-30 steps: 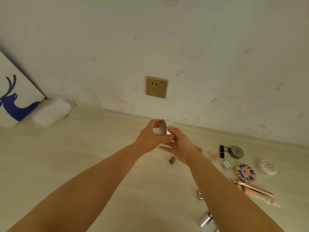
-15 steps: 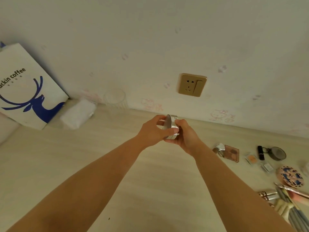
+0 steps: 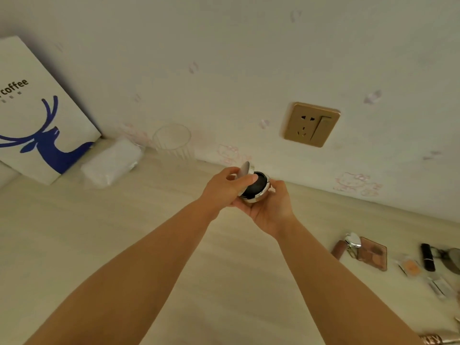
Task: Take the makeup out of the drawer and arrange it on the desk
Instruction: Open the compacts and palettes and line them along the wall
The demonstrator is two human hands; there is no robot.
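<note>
The silver compact [image 3: 256,188], shut half a second ago, now stands open above the desk [image 3: 124,245] near its back edge. The right hand [image 3: 270,207] cups its base; the left hand [image 3: 224,189] pinches the raised lid.

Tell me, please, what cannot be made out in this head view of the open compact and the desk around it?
- Silver compact: its near side is hidden by the left hand; its underside by the right hand.
- Paper bag: printed name cut off by the left edge.
- Grey round item: cut off by the right edge.
- Small sachets: too blurred to read.
- Drawer: not in view.
</note>
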